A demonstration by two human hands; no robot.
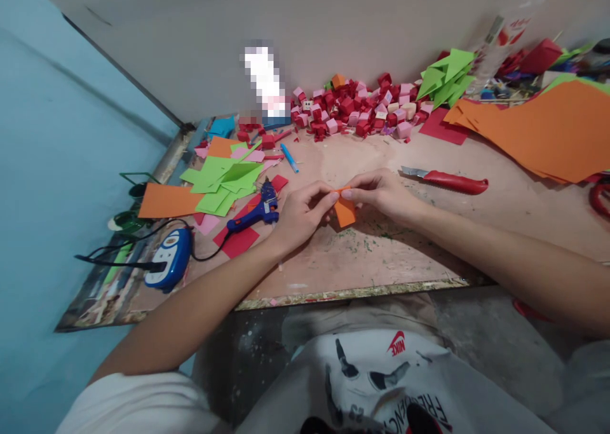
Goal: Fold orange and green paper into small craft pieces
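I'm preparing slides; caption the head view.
Left hand and right hand pinch an orange paper strip, flanked by blue glue gun and red-handled knife.

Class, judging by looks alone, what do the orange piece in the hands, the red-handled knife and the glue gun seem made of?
Orange piece: probably matte paper or card, being thin and straight-edged. Red-handled knife: apparently metal blade, grey; handle likely plastic, smooth with some gloss. Glue gun: likely moulded plastic, by its smooth blue body.
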